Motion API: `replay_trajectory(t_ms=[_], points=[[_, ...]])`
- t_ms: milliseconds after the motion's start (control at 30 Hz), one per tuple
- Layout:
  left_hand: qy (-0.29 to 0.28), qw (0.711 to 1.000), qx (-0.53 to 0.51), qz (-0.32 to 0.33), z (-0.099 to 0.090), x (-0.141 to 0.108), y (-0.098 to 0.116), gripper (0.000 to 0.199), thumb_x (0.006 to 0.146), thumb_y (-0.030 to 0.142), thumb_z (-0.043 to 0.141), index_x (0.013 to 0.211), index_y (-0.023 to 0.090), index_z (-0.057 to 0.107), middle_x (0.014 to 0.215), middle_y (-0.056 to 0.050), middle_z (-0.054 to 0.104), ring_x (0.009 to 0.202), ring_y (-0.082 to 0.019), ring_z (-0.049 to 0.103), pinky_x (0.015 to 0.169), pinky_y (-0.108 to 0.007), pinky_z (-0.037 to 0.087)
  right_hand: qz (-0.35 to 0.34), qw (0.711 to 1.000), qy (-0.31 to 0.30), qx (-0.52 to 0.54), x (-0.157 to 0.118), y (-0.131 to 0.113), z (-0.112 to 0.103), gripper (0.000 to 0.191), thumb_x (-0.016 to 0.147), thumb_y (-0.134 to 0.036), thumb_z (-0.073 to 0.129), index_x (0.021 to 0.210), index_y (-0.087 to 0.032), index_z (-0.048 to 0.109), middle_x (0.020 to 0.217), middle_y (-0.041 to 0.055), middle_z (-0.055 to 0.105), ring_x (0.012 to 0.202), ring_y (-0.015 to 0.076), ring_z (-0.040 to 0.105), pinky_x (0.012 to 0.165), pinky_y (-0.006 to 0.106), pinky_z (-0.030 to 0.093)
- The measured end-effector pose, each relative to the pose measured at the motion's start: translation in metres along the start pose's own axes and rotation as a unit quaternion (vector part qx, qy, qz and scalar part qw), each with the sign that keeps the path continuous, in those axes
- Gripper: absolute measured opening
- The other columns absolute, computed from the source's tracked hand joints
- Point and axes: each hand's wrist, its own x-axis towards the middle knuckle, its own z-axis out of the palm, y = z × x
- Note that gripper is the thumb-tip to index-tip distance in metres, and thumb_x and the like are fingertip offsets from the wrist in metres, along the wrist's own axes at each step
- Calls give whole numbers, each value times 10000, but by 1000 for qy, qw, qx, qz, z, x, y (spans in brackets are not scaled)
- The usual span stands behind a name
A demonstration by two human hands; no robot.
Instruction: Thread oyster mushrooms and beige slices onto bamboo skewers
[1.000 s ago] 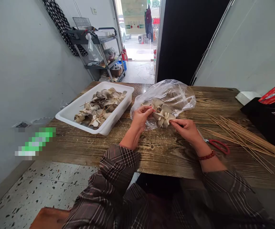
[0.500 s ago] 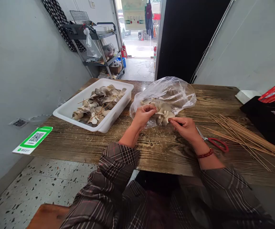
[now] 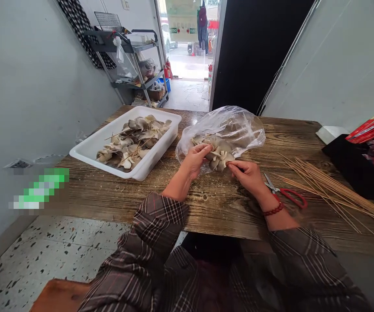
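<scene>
My left hand [image 3: 194,161] is closed, thumb and fingers pinching a cluster of grey-white oyster mushrooms [image 3: 219,157] at its left side. At the lower right edge of that cluster, the fingertips of my right hand [image 3: 247,174] are pinched together; what sits between them is too small to make out. Behind and beneath the cluster lies a clear plastic bag [image 3: 229,119], its mouth towards me, with more mushrooms inside. To the left, a white plastic tray [image 3: 157,161] holds many oyster mushrooms [image 3: 135,138], some with thin wooden skewers through them.
Red-handled scissors [image 3: 292,197] lie beside my right wrist, partly hidden by it. Further right is a spread of loose wooden skewers [image 3: 333,186]. A black box [image 3: 346,160] with red packets stands at the right end of the wooden table [image 3: 161,206]. Beyond the table is a grey cart [image 3: 144,84].
My right hand has shifted slightly left, closer to my left hand, and more of the scissors shows. The view has turned a little. Both hands stay at the mushroom cluster.
</scene>
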Motion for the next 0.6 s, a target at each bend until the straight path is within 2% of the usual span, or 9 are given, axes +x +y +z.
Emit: replay_trajectory(t_ms=[167,367,433,533,600], points=[[-6,1000,-15,1,-1,1,-4,239,667,303,822,652,151,638,596,14,603,527,-75,517,530,-209,416,-9,1000,-10,-10,-2,0,2,349,855,-447,555,857,-173,770,558,-10,583,509,129,488,526,250,387],[-5,1000,-5,2,2,3,-5,247,649,314,830,638,160,637,596,7,606,528,-76,515,503,-193,413,-11,1000,6,-16,0,3,4,355,849,-458,559,839,-171,766,554,-11,587,537,142,522,550,255,395],[0,1000,-14,-3,1,4,-4,241,673,355,812,731,166,675,675,-8,661,582,-88,570,528,-190,439,0,999,36,-3,3,6,2,358,833,-461,576,870,-162,769,563,-7,598,523,137,513,538,255,390],[10,999,-38,-4,-4,5,0,310,718,403,773,903,168,693,857,-51,725,731,-123,662,645,-218,502,29,992,118,17,8,12,-5,381,812,-468,588,895,-139,762,568,-1,598,494,122,480,507,248,374],[32,999,-43,4,-8,7,2,319,735,404,757,929,161,684,890,-64,729,749,-127,675,688,-235,513,58,985,157,44,11,17,-10,403,793,-486,594,888,-129,755,550,-6,581,467,112,453,473,240,353]])
